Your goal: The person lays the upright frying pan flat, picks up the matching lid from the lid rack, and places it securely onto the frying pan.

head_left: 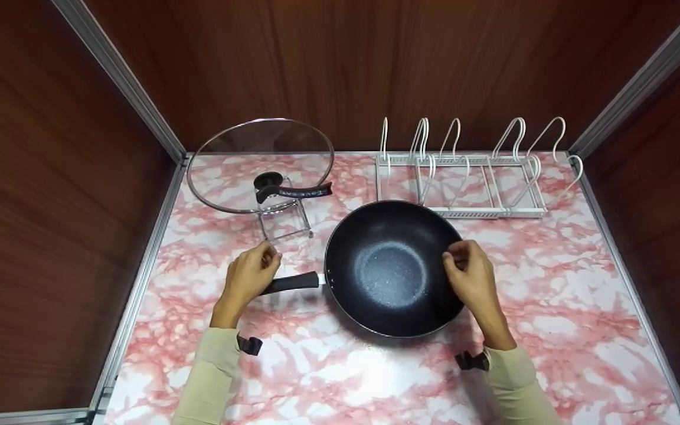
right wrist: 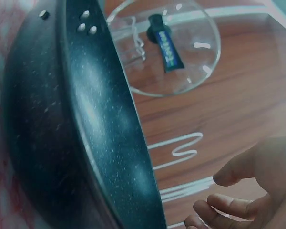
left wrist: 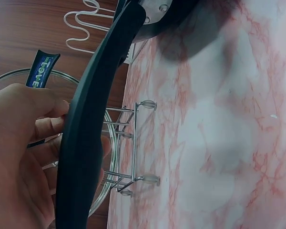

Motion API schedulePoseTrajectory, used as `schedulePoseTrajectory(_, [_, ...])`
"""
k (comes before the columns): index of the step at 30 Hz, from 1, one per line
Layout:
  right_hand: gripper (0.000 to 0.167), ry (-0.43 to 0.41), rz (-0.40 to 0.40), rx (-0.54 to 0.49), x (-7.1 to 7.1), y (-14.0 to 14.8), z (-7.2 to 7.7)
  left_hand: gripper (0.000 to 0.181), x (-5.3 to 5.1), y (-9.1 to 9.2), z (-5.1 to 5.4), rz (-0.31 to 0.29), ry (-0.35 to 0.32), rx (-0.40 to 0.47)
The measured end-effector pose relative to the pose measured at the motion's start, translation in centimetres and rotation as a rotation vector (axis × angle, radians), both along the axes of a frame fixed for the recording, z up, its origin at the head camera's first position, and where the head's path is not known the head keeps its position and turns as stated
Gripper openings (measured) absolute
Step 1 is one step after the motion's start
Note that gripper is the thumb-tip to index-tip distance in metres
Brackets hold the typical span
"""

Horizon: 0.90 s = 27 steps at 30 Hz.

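A black wok (head_left: pixel 393 268) with a speckled, paler bottom is at the middle, its inside facing up. Its black handle (head_left: pixel 293 283) points left. At the handle's end is my left hand (head_left: pixel 248 274); in the left wrist view this hand (left wrist: pixel 24 143) has its thumb against the handle (left wrist: pixel 90 114) and fingertips showing past its far side. My right hand (head_left: pixel 474 277) is at the wok's right rim, fingers loosely bent. The right wrist view shows that hand (right wrist: pixel 243 195) with a gap between its fingers and the wok (right wrist: pixel 95 114).
Behind the left hand, a glass lid (head_left: pixel 222 141) with a black knob stands tilted on a small wire stand (head_left: pixel 285 235). A white rack (head_left: pixel 476 213) with curved wire dividers is at the back right. Brown panels (head_left: pixel 340 71) enclose the marbled pink tabletop (head_left: pixel 328 383).
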State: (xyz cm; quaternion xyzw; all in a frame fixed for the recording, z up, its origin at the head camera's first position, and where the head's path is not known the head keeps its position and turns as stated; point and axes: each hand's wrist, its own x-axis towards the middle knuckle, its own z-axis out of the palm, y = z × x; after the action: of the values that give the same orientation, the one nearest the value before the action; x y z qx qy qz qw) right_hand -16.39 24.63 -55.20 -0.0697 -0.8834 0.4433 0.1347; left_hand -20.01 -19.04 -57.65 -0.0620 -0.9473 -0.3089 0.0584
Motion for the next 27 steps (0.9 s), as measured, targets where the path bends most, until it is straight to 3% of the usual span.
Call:
schedulePoseTrajectory(15, [0.013,0.079,0.171,0.045,-2.7,-3.1,0.8,0.012,-1.4,-1.0,0.8,0.049,-0.021,0.093])
schedulePoseTrajectory(27, [0.016,0.138,0.310,0.075,-4.8,-5.5,2.0,0.010,-2.9,-1.7,0.9,0.060,-0.011,0.155])
